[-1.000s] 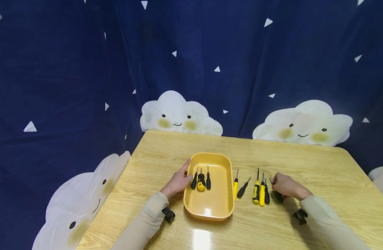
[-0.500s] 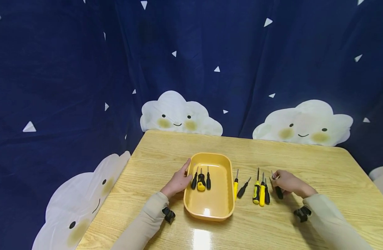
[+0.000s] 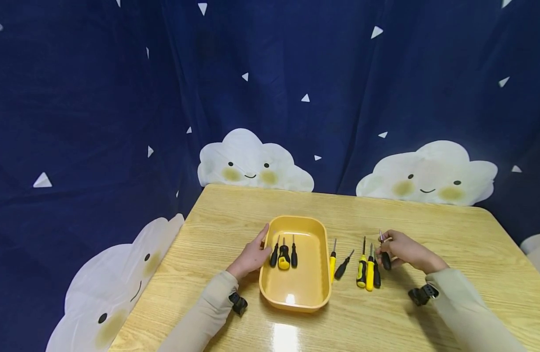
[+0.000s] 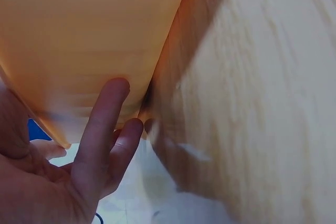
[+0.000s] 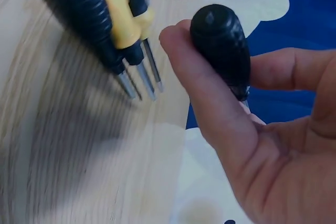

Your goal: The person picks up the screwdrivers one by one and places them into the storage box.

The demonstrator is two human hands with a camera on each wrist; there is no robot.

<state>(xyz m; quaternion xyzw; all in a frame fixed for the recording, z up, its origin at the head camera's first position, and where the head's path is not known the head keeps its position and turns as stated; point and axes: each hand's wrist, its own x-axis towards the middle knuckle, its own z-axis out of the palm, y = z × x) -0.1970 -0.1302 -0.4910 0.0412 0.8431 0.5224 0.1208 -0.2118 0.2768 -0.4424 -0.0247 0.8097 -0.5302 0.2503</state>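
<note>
My right hand (image 3: 406, 250) pinches a black-handled screwdriver (image 5: 219, 43) between thumb and fingers, its shaft pointing away. Left of that hand lie a black-and-yellow screwdriver (image 3: 361, 272), a yellow one (image 3: 370, 276) and a slim black one (image 3: 376, 276), side by side. My left hand (image 3: 251, 256) grips the left side of a yellow tray (image 3: 296, 293), thumb at the rim and fingers along the outer wall (image 4: 89, 35). Inside the tray are two black screwdrivers and a stubby black-and-yellow one (image 3: 284, 258) between them.
Between the tray and the row lie a yellow screwdriver (image 3: 332, 266), close against the tray's right wall, and a small black screwdriver (image 3: 342, 268). The wooden table (image 3: 235, 205) meets a dark blue curtain (image 3: 270, 58) with cloud prints at the back.
The right hand has picked up the black screwdriver from the right end of the row and moved it slightly left and up. The left hand and tray stay put.
</note>
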